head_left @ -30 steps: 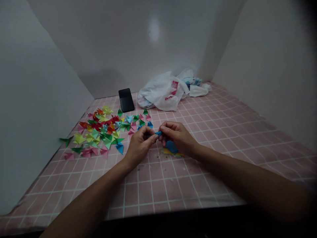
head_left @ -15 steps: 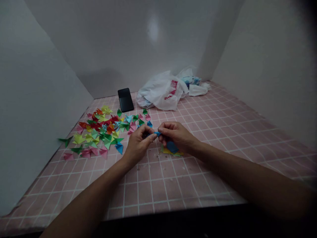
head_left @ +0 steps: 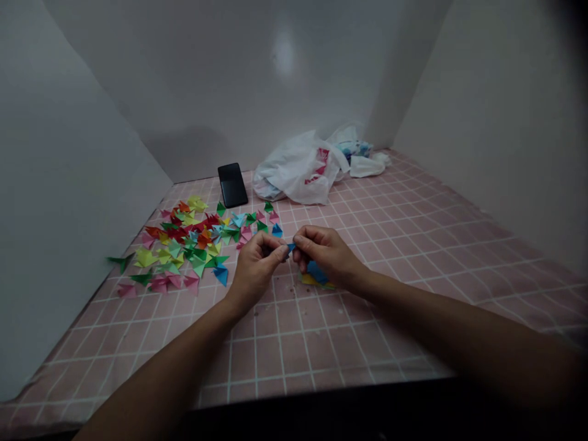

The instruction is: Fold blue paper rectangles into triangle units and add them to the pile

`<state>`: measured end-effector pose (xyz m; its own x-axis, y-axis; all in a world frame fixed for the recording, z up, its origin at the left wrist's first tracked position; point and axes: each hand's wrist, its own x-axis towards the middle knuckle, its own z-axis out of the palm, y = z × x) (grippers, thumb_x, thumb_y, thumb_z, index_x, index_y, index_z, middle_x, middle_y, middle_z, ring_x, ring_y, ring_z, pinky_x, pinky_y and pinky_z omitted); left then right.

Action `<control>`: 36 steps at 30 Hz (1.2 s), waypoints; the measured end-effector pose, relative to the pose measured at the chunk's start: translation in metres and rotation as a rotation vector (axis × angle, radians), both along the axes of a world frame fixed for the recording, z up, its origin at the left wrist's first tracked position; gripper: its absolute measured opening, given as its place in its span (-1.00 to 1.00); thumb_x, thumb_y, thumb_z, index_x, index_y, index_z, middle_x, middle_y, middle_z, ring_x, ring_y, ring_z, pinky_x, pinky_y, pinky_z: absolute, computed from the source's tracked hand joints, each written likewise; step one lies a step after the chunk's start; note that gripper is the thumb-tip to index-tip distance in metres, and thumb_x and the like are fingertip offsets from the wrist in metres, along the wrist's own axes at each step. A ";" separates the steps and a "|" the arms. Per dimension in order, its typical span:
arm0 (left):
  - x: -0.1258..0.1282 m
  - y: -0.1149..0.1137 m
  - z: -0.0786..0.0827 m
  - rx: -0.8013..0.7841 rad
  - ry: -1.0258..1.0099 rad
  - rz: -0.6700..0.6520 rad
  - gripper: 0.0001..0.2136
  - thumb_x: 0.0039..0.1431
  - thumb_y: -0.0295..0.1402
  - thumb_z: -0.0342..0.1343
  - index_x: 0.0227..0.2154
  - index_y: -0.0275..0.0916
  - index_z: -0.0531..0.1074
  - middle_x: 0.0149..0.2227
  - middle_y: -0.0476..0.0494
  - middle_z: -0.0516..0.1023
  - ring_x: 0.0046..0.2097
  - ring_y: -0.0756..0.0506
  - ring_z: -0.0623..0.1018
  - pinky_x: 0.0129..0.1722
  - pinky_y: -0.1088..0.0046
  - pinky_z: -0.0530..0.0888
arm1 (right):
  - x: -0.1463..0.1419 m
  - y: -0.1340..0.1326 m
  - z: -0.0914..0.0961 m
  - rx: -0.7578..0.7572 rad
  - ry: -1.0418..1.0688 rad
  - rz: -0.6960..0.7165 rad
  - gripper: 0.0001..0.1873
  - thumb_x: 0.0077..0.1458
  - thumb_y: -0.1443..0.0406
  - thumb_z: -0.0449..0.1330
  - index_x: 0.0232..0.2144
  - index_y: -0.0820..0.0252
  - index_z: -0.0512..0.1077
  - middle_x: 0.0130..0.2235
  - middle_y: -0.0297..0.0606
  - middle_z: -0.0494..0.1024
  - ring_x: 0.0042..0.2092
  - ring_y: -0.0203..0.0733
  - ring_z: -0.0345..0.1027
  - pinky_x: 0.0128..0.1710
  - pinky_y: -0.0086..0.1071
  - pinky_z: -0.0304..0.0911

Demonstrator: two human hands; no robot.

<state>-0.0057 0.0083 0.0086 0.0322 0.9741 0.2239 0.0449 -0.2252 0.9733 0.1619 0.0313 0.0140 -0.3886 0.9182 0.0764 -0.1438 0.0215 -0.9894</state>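
triangles: left of blue piece | left hand: fingers curled, pinching blue piece from its left | blue piece: between both hands, long axis roughly left-right, mostly hidden | right hand: thumb and forefinger pinching it from its right | blue sheet: below blue piece, under right hand

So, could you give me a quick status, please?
Left hand, right hand: both pinching a blue paper piece. Folded blue paper below right hand. Coloured triangles beside left hand.
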 end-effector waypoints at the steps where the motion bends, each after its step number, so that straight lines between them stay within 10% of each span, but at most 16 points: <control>1: 0.000 0.000 0.000 0.002 -0.008 0.004 -0.84 0.09 -0.34 0.29 -0.47 -0.22 0.41 -0.44 0.00 0.49 -0.36 -0.02 0.46 -0.29 0.41 0.38 | 0.000 0.000 0.000 -0.012 0.010 0.004 -0.68 0.13 0.11 0.23 -0.51 0.20 0.36 -0.53 -0.40 0.48 -0.62 -0.42 0.32 -0.61 -0.52 0.23; 19: 0.000 0.003 -0.002 -0.011 0.026 0.049 -0.84 0.06 -0.33 0.29 -0.47 -0.22 0.41 -0.42 -0.02 0.52 -0.34 -0.03 0.49 -0.27 0.40 0.42 | 0.002 0.000 -0.001 0.033 -0.083 0.067 -0.61 0.19 0.01 0.18 -0.48 0.19 0.35 -0.52 -0.39 0.44 -0.58 -0.40 0.30 -0.59 -0.50 0.22; 36: -0.002 0.002 0.002 -0.023 -0.023 0.014 -0.84 0.05 -0.34 0.31 -0.48 -0.22 0.42 -0.46 0.00 0.52 -0.38 -0.01 0.48 -0.30 0.43 0.41 | 0.013 0.010 0.005 0.500 -0.419 -0.179 -0.66 0.27 0.23 0.09 -0.57 0.14 0.29 -0.59 -0.39 0.38 -0.56 -0.33 0.23 -0.48 -0.40 0.12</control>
